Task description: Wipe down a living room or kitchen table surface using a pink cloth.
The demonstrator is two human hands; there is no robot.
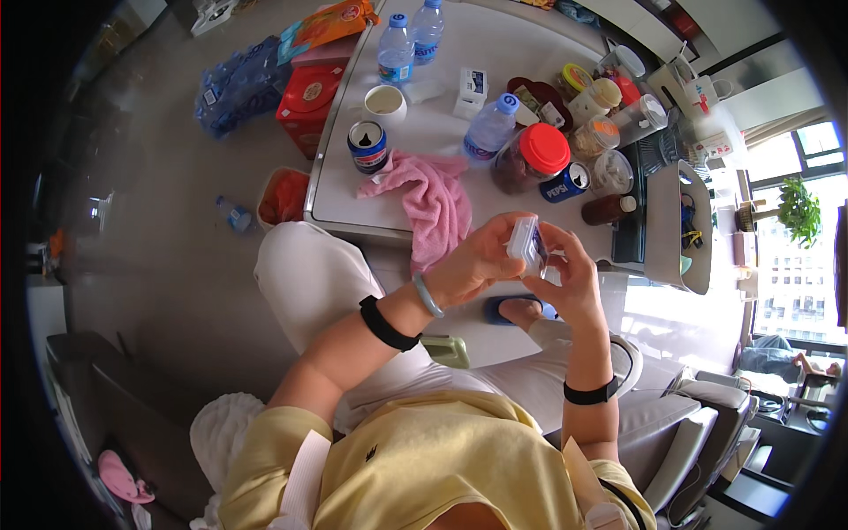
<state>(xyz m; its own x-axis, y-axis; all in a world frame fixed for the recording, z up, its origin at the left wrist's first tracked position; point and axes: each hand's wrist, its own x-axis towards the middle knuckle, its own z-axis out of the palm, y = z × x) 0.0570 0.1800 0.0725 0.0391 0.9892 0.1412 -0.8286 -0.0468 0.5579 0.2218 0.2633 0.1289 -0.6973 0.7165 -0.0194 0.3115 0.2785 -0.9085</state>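
Note:
A small transparent plastic box (525,244) with a dark printed side is held up between both hands, over the table's near edge. My left hand (480,258) grips it from the left, thumb underneath. Around its right side curl the fingers of my right hand (571,275). Just beyond my left hand, a pink towel (434,192) lies crumpled and hangs over the edge of the white table (371,205). A jar with a red lid (533,159) stands past the box, beside a tilted blue Pepsi can (565,183). What the box contains cannot be made out.
Another opened Pepsi can (368,147), a white cup (385,106) and water bottles (396,53) stand farther back. Several jars (595,136) crowd the right side near a white bin (666,232). A lined trash bin (285,195) sits left of the table. Someone reclines (772,358) at far right.

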